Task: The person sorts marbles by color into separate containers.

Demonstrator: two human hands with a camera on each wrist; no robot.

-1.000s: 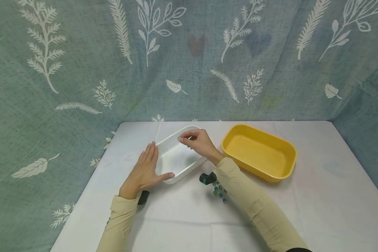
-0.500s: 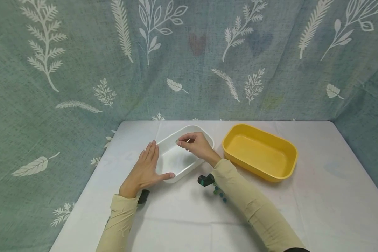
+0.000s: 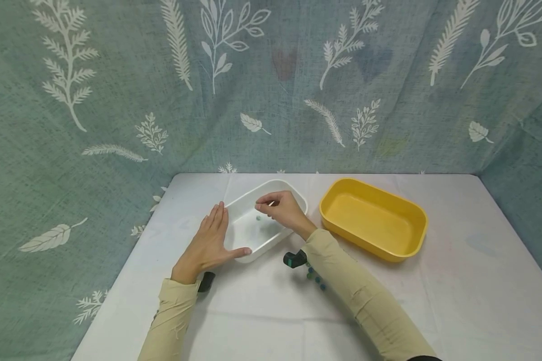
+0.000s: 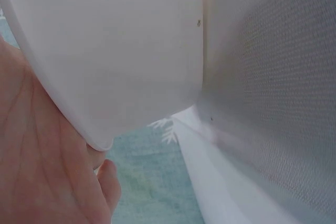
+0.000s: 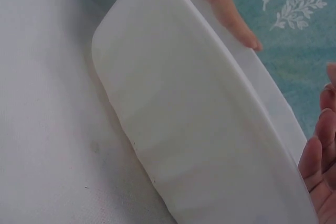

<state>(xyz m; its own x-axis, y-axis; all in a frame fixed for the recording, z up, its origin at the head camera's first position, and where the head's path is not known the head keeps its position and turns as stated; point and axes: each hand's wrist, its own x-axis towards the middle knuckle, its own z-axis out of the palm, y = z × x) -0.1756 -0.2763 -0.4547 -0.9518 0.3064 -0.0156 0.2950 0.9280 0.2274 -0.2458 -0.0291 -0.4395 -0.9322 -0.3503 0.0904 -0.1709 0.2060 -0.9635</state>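
Note:
A white tray (image 3: pixel 248 230) stands at a slant on the table. My left hand (image 3: pixel 208 245) touches its near-left end, thumb stretched along the front and the other fingers straight; in the left wrist view the palm (image 4: pixel 44 145) lies against the rim. Over the tray, my right hand (image 3: pixel 283 206) has thumb and forefinger close together with nothing visible between them. A small greenish marble (image 3: pixel 258 218) is inside the tray, just below those fingertips. The right wrist view shows bent fingers (image 5: pixel 320 145) beside the tray's outer wall (image 5: pixel 184 103).
A yellow tray (image 3: pixel 372 220) stands to the right of the white one. Several green and blue marbles (image 3: pixel 317 280) lie on the table, partly hidden by my right forearm. Patterned green cloth (image 3: pixel 271 100) hangs behind the table.
The marble pinched in my right fingertips has been let go and now shows inside the white tray. My right hand has lowered slightly; my left hand has stayed in place.

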